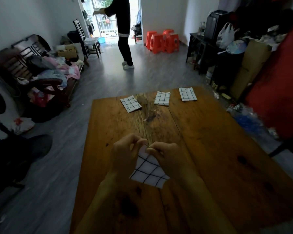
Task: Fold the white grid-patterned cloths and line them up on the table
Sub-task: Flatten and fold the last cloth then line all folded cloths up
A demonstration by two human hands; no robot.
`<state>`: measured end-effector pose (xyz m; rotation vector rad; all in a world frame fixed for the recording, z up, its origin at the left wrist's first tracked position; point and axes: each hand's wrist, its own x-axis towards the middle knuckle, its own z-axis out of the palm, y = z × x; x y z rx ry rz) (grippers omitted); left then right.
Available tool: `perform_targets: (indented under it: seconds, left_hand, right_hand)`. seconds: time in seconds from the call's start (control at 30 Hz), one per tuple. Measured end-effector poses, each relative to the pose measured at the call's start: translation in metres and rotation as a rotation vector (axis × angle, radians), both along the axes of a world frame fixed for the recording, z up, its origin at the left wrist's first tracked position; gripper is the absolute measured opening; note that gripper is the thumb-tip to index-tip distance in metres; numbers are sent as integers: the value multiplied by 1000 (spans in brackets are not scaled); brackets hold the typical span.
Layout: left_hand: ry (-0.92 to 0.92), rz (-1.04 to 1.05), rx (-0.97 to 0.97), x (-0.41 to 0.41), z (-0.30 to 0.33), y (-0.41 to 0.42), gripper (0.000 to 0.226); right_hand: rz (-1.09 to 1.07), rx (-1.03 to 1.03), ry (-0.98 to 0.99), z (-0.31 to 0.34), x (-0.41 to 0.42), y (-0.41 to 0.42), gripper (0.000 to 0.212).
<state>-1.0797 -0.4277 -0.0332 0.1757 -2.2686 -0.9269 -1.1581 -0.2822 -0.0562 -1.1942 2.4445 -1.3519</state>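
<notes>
A white cloth with a black grid (148, 173) hangs between my hands over the near middle of the wooden table (210, 141). My left hand (125, 152) and my right hand (166, 156) pinch its top edge together, fingertips almost touching. Along the far edge of the table lie three folded grid cloths: one at the left (130, 103), turned at an angle, one in the middle (162, 98), and one at the right (187, 94).
A clear crumpled wrapper (146, 107) lies between the left and middle folded cloths. A person in dark clothes (123, 31) stands on the floor beyond the table. Orange stools (162, 41), a cluttered bench (46, 73) at the left and a red object (274, 92) at the right surround the table.
</notes>
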Motion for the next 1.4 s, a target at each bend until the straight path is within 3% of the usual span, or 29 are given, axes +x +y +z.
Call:
perform_targets:
  seconds: [0.33,0.53,0.73,0.83,0.9,1.0,1.07,1.17,1.27,1.4]
  left_hand:
    - [-41,109,152,3,12,-27,38]
    - [-206,-47,146,3,11,-29,14]
    - [-118,9,158,-2,-3,-37,6]
    - [-73,49,163,-6,-5,-49,5]
    - [-78,75,159,-4,-7,-56,6]
    - [-72,133,124,1,-4,-72,14]
    - [-103,96,24,2,-3,-78,9]
    - [-165,-13,-86,-4,-15,-69,8]
    - [-205,-109,-92,-13,-31,-55,12]
    - [-167,-147,-34,-14,-30,-42,13]
  right_hand:
    - [-59,-26,-42,-19,-1,1,30]
    - [-90,-19,-12,-26,-4,12,35]
    - [-68,-14,-38,-32,-4,11,37]
    - [-91,-7,-81,-38,-9,14,20]
    - [-101,39,-98,-45,-13,19,11]
    - [-166,278,-148,-53,-21,30,17]
    - [-223,334,-200,-56,-27,35,17]
    - [-236,169,-185,-46,-25,15,11]
    - [-109,60,-104,-31,-15,-18,34]
    - [-21,35,-77,-31,-9,-33,23]
